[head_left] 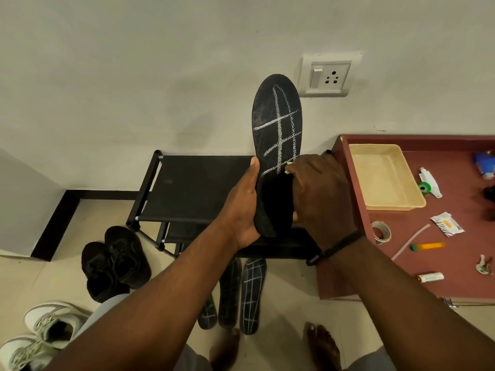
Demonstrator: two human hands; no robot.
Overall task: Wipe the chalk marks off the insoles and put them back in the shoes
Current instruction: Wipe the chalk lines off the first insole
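both forearms reach forward from the bottom of the view and meet above the black shoe rack (pixel 192 188). the left hand (pixel 242 210) is turned palm inward, its grip curled round the heel end of one black insole (pixel 276 121), thumb laid along the left edge, holding it upright with the toe pointing up against the pale wall. the right hand (pixel 321 194), a dark band on its wrist, lies knuckles up over the lower part of that insole, its grip bunched on a black cloth (pixel 276 194) pressed to the insole face. the held insole is flat, long and rounded at the toe, with a dull grainy surface crossed by white chalk lines: long strokes running lengthwise and several slanting across. three more insoles (pixel 251 295) lie side by side on the tiled floor just below the rack, between the arms, each dark and marked with a chalk grid; the leftmost is mostly hidden by the left forearm. two pairs of shoes stand on the floor at the left: one pair of black shoes (pixel 115 261) with a matte knit look, near the rack's foot, and one pair of white shoes (pixel 48 328) with laces in the lower left corner. to the right is a reddish-brown table (pixel 455 266) carrying a shallow cream plastic tray (pixel 385 178), rectangular with rounded corners, a roll of tape (pixel 381 232) and small scattered items. two bare feet show at the bottom edge.
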